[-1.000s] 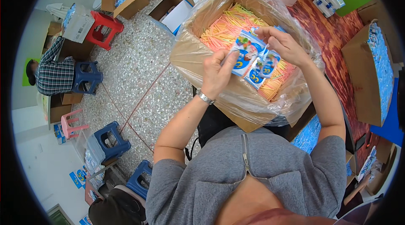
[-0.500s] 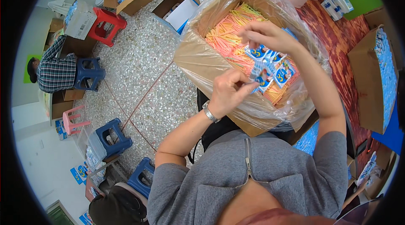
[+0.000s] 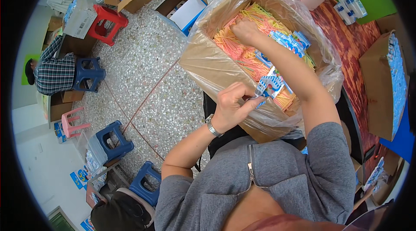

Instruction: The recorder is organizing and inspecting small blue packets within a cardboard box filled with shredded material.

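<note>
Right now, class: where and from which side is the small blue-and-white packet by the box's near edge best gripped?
Pinch the blue-and-white packet at its near short edge, coming from the person's side, as the left hand does. It is flat and thin, and its far end lies over the straws inside the lined box.

Bright, even indoor light with soft, faint shadows. The clear plastic liner [image 3: 225, 64] of the box shows mild sheen. Focus is sharp in the middle; straight edges bend toward the black circular fisheye rim, where detail softens.
</note>
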`<action>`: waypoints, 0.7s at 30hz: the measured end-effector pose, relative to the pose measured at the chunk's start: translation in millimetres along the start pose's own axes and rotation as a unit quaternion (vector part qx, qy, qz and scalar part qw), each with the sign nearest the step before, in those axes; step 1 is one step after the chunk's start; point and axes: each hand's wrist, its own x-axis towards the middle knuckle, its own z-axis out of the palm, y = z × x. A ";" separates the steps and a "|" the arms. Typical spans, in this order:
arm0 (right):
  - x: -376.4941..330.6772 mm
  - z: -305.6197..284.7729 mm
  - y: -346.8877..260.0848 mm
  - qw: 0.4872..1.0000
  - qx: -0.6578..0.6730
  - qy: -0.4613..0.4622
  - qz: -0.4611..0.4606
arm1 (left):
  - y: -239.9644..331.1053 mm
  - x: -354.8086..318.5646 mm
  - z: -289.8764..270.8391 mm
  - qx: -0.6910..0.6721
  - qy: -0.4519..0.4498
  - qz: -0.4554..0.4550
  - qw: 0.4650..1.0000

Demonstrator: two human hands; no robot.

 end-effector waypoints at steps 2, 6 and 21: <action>6.7 -1.8 0.6 0.997 0.016 -0.073 0.013 | 0.1 0.4 1.3 -0.006 0.002 0.000 1.000; 7.8 -22.2 -5.9 0.982 0.111 -0.147 0.050 | 0.9 -0.1 -1.8 -0.008 0.002 0.001 1.000; 16.6 -25.6 -26.4 0.969 0.074 -0.222 0.076 | 4.8 -2.2 -3.8 0.002 -0.017 -0.015 1.000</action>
